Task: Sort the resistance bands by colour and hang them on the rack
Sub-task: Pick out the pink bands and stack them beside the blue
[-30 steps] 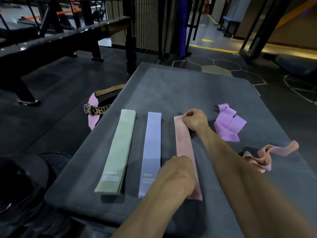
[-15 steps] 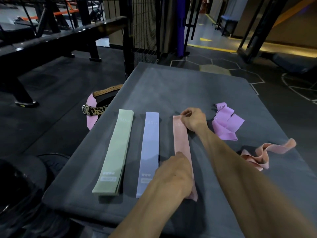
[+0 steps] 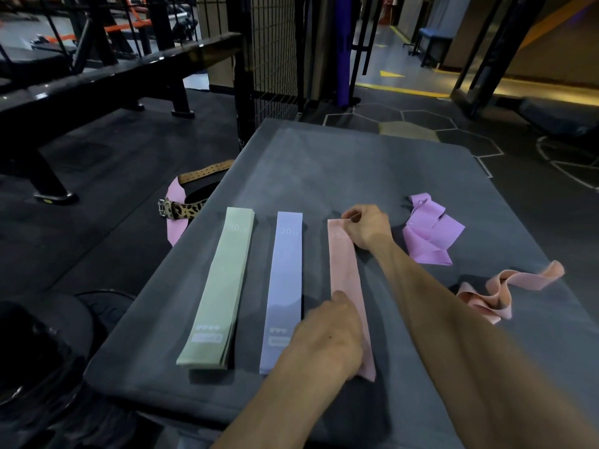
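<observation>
Three flat bands lie side by side on a grey padded bench (image 3: 340,166): a green band (image 3: 223,280), a lilac band (image 3: 285,280) and a pink band (image 3: 345,270). My right hand (image 3: 366,226) pinches the pink band's far end. Over that band's near end my left hand (image 3: 330,338) rests with its fingers closed down on it. To the right lie a crumpled purple band (image 3: 428,233) and a twisted pink band (image 3: 505,290), both loose.
A leopard-print belt (image 3: 181,209), a tan leather belt (image 3: 204,171) and a pink strip lie on the dark floor left of the bench. Black weight plates (image 3: 42,345) sit at the lower left. A black rack frame (image 3: 97,76) and a wire mesh panel stand behind.
Both hands stay on the pink band; it now lies straighter and flatter. My left hand has shifted slightly up along it.
</observation>
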`<state>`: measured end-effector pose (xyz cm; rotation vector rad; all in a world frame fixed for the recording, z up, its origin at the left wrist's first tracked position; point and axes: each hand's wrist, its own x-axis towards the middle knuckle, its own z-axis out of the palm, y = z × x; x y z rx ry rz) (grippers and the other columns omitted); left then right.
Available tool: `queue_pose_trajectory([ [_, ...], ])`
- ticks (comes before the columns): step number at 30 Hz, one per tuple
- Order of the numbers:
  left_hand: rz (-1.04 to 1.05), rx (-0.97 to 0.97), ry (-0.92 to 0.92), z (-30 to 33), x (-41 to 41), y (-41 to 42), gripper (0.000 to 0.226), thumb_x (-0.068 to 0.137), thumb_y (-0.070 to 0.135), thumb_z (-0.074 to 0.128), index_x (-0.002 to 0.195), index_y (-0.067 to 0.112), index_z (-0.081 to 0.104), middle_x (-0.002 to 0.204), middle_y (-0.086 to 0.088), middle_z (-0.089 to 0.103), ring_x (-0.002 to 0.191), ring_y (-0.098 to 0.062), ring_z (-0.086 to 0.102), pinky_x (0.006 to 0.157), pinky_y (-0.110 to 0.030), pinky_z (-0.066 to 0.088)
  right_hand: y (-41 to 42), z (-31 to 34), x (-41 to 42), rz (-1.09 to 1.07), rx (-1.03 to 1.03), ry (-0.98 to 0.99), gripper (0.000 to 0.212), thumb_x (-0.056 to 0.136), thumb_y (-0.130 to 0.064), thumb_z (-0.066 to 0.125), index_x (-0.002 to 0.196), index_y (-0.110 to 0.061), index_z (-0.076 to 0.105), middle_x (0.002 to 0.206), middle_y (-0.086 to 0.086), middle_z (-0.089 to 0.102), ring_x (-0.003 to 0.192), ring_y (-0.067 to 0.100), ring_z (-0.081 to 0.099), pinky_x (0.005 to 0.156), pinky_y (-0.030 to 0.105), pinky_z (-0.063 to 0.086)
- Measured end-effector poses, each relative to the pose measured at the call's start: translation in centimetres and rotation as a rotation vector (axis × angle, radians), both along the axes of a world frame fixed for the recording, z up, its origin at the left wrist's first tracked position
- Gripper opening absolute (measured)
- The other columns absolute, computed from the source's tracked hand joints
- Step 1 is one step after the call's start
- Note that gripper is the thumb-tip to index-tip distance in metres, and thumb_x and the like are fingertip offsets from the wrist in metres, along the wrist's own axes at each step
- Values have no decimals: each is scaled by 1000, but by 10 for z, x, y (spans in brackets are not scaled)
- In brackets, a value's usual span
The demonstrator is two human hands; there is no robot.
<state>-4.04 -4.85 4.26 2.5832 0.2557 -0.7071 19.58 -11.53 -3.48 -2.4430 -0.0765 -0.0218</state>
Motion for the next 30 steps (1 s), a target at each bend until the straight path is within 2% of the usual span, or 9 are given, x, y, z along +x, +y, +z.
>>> queue_pose_trajectory([
  [5, -34, 47, -61, -9, -6, 1, 53, 97, 9, 57, 143, 9, 30, 131, -16, 54, 117, -33, 56, 92, -41, 46, 0, -2, 1, 9, -28, -17, 11, 89, -21, 65, 90, -25, 75, 102, 1, 75, 99, 23, 67, 91, 27, 52],
  [8, -89, 137, -145, -11, -11, -1, 44, 97, 8, 55, 136, 9, 35, 125, -16, 58, 110, -33, 59, 80, -40, 43, 0, -2, 2, 14, -43, -28, 13, 90, -22, 63, 93, -25, 75, 104, 2, 75, 102, 24, 67, 92, 29, 53],
  [12, -224, 250, -311, -8, -21, -2, 29, 97, 7, 53, 124, 11, 44, 119, -15, 60, 103, -34, 60, 73, -40, 37, 0, -3, -1, 22, -45, -50, 13, 89, -22, 62, 81, -30, 67, 106, 3, 74, 104, 27, 66, 93, 34, 55],
  [17, -329, 195, -541, -18, -30, 1, 24, 92, 8, 59, 113, 18, 57, 109, -3, 56, 97, -27, 56, 71, -38, 44, -1, -4, -1, 32, -42, -67, 12, 89, -23, 62, 81, -32, 65, 109, 3, 73, 108, 29, 65, 95, 36, 54],
  [20, -389, 183, -584, -27, -35, 3, 19, 91, 12, 61, 107, 22, 65, 107, 0, 55, 100, -22, 48, 70, -35, 36, -2, -5, -1, 22, -16, -60, 12, 89, -23, 62, 83, -31, 67, 109, 2, 73, 109, 28, 64, 94, 36, 54],
  [23, -422, 215, -638, -36, -41, 3, 18, 87, 14, 65, 102, 25, 70, 105, 2, 58, 98, -22, 49, 68, -34, 32, -2, -6, -1, 10, 17, -51, 12, 89, -23, 61, 89, -29, 72, 107, 0, 73, 107, 26, 64, 93, 35, 54],
  [26, -412, 225, -707, -46, -45, 4, 15, 75, 20, 76, 89, 26, 73, 86, 5, 63, 80, -20, 58, 58, -32, 39, -3, -4, -2, 22, 50, -45, 9, 89, -25, 62, 84, -29, 68, 105, 0, 74, 105, 25, 66, 92, 33, 54],
  [28, -387, 211, -792, -51, -48, 3, 8, 73, 20, 67, 78, 26, 70, 73, 7, 62, 66, -19, 58, 51, -30, 42, -3, -3, -3, 25, 68, -36, 8, 88, -26, 63, 85, -30, 69, 106, 0, 74, 104, 24, 66, 93, 33, 54],
  [30, -358, 187, -877, -56, -52, -2, 19, 77, 20, 51, 76, 24, 70, 72, 6, 61, 65, -20, 57, 51, -30, 44, -4, -2, -4, 30, 76, -30, 9, 88, -26, 63, 88, -29, 71, 107, 1, 74, 104, 25, 66, 93, 33, 54],
])
